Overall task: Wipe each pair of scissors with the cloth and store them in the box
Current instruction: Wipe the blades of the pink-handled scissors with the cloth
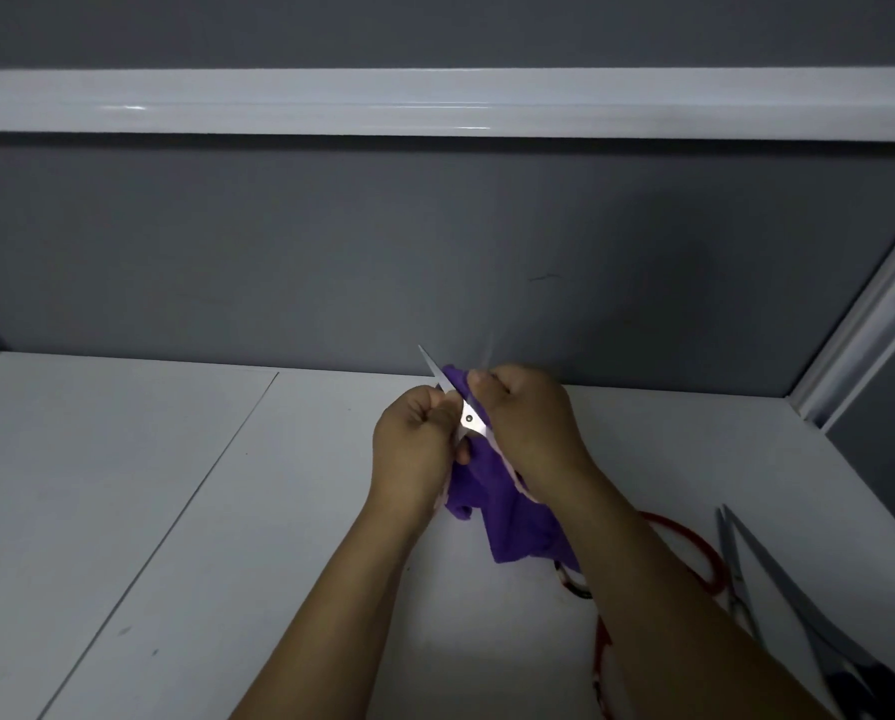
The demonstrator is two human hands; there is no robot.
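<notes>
From the head camera we take the purple cloth (508,527) as our landmark. It hangs in the air between our two hands, above the white surface (227,511). Its upper end is bunched around a pair of scissors (469,419) and its lower end droops towards us.

The scissors lie against the top left of the cloth. Their shiny pivot screw is bare and one pointed blade sticks out up and to the left, past the cloth's upper edge. The handles are hidden behind hand and cloth.

Our left hand (414,439) is just left of the cloth. Its fingers (424,402) are curled tight into a fist that grips the scissors beside the pivot.

Our right hand (531,423) is at the cloth's upper right. Its fingers (487,379) are bent over the fabric and pinch it against the blade. Whether the blades are spread or together, we cannot tell.

Right of the cloth and below it, red-handled scissors (695,548) lie on the surface, partly covered by our right forearm. Further right of the cloth, near the surface's edge, long grey scissors (778,579) lie with their tips pointing away from us.

Behind the cloth stands a grey wall panel (435,241), with a white rail (435,101) running across it higher up.
</notes>
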